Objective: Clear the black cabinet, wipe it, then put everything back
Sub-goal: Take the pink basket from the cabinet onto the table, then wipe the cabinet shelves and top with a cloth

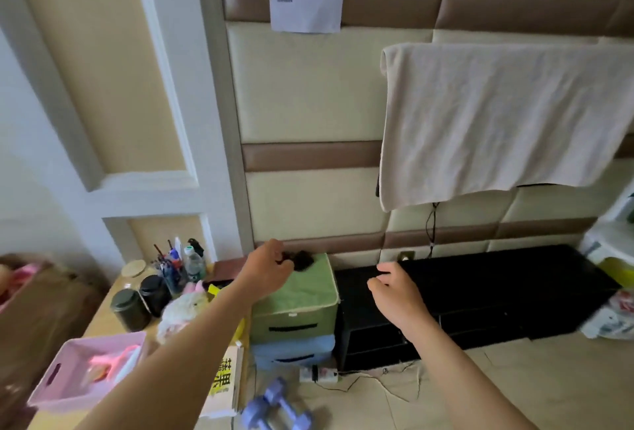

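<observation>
Your left grip (271, 266) pinched dark fuzzy clump (304, 260) atop green storage box (302, 296); judged light, soft, take mid-bunch. Right grip (394, 292) loose, empty, over black cabinet (497, 278).

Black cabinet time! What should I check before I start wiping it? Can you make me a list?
1. Black cabinet top bare: ok, nothing shows on the dark top in view.
2. Small dark thing set down on the green box: ok, it lies on the lid.
3. Left hand let go of it: cannot tell, the fingers curl at it.
4. Right hand free: ok, it hovers over the cabinet and holds nothing.
5. Cloth in hand: not ok; a white towel hangs above the cabinet.
6. Black cord out of the way: not ok, it hangs to the cabinet's back edge.
</observation>
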A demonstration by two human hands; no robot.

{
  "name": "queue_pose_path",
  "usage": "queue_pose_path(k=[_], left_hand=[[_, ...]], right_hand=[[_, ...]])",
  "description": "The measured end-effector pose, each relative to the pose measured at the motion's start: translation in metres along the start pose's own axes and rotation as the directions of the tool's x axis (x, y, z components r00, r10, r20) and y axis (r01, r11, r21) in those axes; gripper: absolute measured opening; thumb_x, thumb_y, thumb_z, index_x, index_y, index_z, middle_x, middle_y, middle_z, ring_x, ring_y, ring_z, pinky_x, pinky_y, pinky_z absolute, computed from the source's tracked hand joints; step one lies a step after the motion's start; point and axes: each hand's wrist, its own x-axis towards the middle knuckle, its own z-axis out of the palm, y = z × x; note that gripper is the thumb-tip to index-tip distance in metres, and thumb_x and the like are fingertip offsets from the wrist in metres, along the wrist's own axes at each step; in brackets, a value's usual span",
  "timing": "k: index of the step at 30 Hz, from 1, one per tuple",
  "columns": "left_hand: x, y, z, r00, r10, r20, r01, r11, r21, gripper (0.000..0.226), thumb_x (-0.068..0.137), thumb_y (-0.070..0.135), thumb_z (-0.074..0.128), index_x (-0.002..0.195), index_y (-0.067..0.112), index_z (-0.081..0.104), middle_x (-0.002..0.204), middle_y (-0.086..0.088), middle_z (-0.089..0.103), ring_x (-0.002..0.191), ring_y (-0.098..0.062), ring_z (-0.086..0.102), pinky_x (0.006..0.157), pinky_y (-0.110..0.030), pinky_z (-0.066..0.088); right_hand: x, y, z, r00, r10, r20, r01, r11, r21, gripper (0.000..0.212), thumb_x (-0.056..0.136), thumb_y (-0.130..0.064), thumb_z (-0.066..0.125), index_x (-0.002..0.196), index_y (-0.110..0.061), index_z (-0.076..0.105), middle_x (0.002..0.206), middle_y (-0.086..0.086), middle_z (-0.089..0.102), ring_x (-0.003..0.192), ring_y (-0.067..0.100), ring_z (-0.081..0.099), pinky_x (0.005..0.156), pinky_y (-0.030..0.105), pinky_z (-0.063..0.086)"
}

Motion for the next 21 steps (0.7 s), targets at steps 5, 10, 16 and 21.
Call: queue_pose_path(k=[5, 10, 16, 21], left_hand=[[-0.016, -0.027, -0.005, 0.987, -0.159, -0.037, 0.161, 0.985, 0.058, 0.036, 0.082, 0.033, 0.054, 0.114, 0.021, 0.064, 0.1, 0.002, 0.067, 0.093, -0.021, 0.066, 0.086, -0.036, 0.057], [-0.024, -0.061, -0.019, 0.946, -0.299, -0.127, 0.309, 0.948, 0.075, 0.044, 0.092, 0.026, 0.064, 0.134, 0.018, 0.054, 0.109, 0.0, 0.06, 0.102, -0.024, 0.061, 0.089, -0.033, 0.052], [0.022, -0.111, -0.038, 0.92, -0.375, -0.117, 0.382, 0.923, 0.049, 0.038, 0.094, 0.028, 0.065, 0.128, 0.016, 0.056, 0.113, -0.002, 0.06, 0.1, -0.021, 0.059, 0.081, -0.028, 0.047], [0.096, -0.154, -0.043, 0.928, -0.371, -0.032, 0.372, 0.927, 0.041, 0.034, 0.093, 0.024, 0.063, 0.126, 0.016, 0.056, 0.112, -0.003, 0.061, 0.1, -0.022, 0.059, 0.085, -0.033, 0.052]], right_hand=[[0.031, 0.018, 0.011, 0.992, -0.014, 0.125, 0.012, 1.0, 0.017, 0.043, 0.097, -0.024, 0.054, 0.14, -0.018, 0.048, 0.13, 0.004, 0.062, 0.105, 0.016, 0.056, 0.086, 0.031, 0.04], [0.056, 0.019, 0.056, 0.969, -0.008, 0.246, 0.003, 1.0, 0.023, 0.045, 0.099, -0.021, 0.052, 0.143, -0.014, 0.046, 0.135, 0.008, 0.058, 0.106, 0.017, 0.052, 0.09, 0.032, 0.041], [0.093, -0.005, 0.129, 0.939, 0.002, 0.343, -0.008, 1.0, 0.016, 0.043, 0.098, -0.021, 0.053, 0.14, -0.015, 0.047, 0.13, 0.006, 0.06, 0.105, 0.017, 0.054, 0.092, 0.032, 0.043], [0.138, -0.024, 0.179, 0.923, 0.09, 0.374, -0.072, 0.996, -0.061, 0.044, 0.098, -0.023, 0.052, 0.141, -0.018, 0.046, 0.126, 0.003, 0.058, 0.107, 0.017, 0.055, 0.09, 0.031, 0.043]])
